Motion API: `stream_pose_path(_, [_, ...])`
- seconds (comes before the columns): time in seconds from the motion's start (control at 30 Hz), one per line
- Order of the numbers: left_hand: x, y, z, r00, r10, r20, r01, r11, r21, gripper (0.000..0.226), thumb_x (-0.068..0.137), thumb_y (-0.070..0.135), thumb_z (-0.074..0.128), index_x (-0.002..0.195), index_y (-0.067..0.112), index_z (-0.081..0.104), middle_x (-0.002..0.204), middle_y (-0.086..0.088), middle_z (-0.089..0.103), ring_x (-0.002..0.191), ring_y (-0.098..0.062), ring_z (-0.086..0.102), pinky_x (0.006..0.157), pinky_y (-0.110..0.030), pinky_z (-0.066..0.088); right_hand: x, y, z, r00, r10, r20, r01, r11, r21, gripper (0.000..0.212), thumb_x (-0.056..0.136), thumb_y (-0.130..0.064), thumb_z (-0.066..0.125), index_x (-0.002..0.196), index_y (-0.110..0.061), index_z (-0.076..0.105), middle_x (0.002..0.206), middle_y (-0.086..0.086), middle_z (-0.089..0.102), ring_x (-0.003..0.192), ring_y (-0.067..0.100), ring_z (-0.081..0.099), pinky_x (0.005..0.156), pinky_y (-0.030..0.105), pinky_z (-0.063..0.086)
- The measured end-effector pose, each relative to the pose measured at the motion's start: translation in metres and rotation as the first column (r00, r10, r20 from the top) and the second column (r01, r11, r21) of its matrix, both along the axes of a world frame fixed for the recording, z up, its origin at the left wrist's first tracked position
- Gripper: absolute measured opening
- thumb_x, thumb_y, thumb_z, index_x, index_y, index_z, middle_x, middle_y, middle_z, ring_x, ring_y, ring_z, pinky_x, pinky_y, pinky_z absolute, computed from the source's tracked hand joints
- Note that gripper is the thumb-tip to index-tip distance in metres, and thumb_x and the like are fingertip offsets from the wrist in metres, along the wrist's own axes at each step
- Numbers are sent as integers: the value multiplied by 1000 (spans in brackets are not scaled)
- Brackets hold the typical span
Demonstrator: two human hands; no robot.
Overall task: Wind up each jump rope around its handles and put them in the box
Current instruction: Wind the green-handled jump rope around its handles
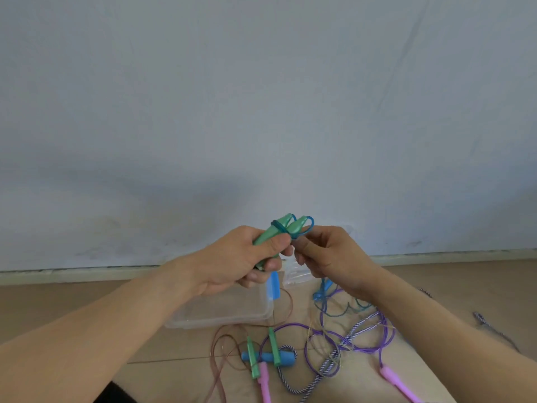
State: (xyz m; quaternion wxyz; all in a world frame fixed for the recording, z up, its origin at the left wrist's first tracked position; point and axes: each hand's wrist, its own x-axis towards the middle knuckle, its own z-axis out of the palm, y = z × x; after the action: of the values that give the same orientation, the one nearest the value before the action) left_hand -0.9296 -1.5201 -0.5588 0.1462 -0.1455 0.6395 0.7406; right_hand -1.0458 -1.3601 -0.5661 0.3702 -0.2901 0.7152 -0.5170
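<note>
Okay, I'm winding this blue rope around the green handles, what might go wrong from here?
1. The blue translucent rope has only a few turns on the pair of green plastic handles; if the right hand slackens, they may slip off.
2. Its loose tail hangs into the purple rope pile and could snag.
3. The left hand grips the handles low, so their splayed tips may spread.

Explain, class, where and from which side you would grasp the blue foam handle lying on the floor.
Grip the blue foam handle at its bare right end, coming from above with fingers across its width. It lies flat and roughly level, and two green plastic handles lie across its left and middle parts, so only the right end, where the braided rope leaves it, is free. The view alone cannot confirm how loosely it sits.
</note>
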Motion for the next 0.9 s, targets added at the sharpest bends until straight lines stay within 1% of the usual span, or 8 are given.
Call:
stream_pose_path(0.1, [-1, 2, -2, 999, 39, 29, -37, 998, -42, 33, 97, 41, 54, 103, 9, 60, 64, 5, 44, 49, -9, 30, 50, -25, 17, 9, -2, -1, 911, -4, -411, 41, 996, 81, 38, 102, -18, 48, 65, -25, 55, 48, -15, 53, 41, 3, 38, 46, 13, 30])
stream_pose_path(0.2, [-4, 6, -7, 990, 138, 29, -135, 987, -90, 34, 100, 38, 53, 105, 6, 61, 63, 4, 46, 48, -10, 32, 47, -22, 20, 12, -4, -4, 889, 50, -454, 28, 986, 164, 34, 104, -22, 42, 74, -22, 57, 56, -9, 58, 46, -1, 48, 50, 11, 35])
stream_pose_path(0.27, [-7, 0, -14, 971, 239, -12, -233, 933, -273, 32, 99, 38, 54, 92, 7, 59, 62, 2, 49, 46, -12, 36, 46, -23, 28, 11, -3, -9, 880, 119, -460, -11, 973, 229, 32, 104, -28, 41, 78, -20, 57, 62, -3, 58, 49, 1, 49, 52, 14, 37])
stream_pose_path(0.37, [-7, -18, -25, 976, 162, -145, -217, 657, -722, 36, 98, 42, 54, 79, 13, 49, 66, 0, 55, 55, -15, 47, 55, -31, 37, 11, 1, -11, 840, 196, -506, -51, 957, 286, 33, 104, -34, 38, 74, -29, 52, 62, -5, 55, 53, 6, 48, 55, 22, 39])
stream_pose_path(0.43, [-5, -23, -29, 993, 56, -108, -122, 519, -846, 33, 98, 45, 51, 85, 16, 49, 72, 2, 53, 61, -13, 47, 54, -29, 32, 14, 1, -10, 837, 223, -500, -78, 953, 294, 34, 103, -32, 38, 72, -30, 50, 60, -8, 54, 54, 4, 48, 55, 20, 38])
stream_pose_path(0.67, [1, 4, -46, 921, -307, 239, 306, 190, -933, 31, 98, 39, 51, 111, 11, 56, 105, -8, 66, 93, -26, 62, 74, -34, 45, 20, 0, -11, 792, 370, -486, -190, 905, 379, 43, 101, -38, 44, 64, -20, 56, 55, 2, 58, 48, 9, 47, 54, 26, 40])
stream_pose_path(0.77, [4, 19, -48, 870, -387, 306, 406, 207, -890, 35, 92, 47, 58, 103, 14, 61, 96, -6, 66, 86, -25, 62, 72, -34, 50, 15, 1, -9, 752, 406, -519, -198, 890, 410, 53, 99, -40, 48, 61, -2, 48, 55, 16, 50, 48, 18, 38, 52, 34, 36])
stream_pose_path(0.9, [5, 27, -40, 817, -480, 321, 477, 249, -843, 41, 84, 58, 65, 76, 19, 57, 73, -1, 58, 64, -17, 51, 56, -30, 39, 12, 4, -10, 794, 413, -446, -222, 880, 421, 55, 94, -46, 58, 61, -2, 52, 51, 3, 42, 46, 10, 32, 46, 22, 28])
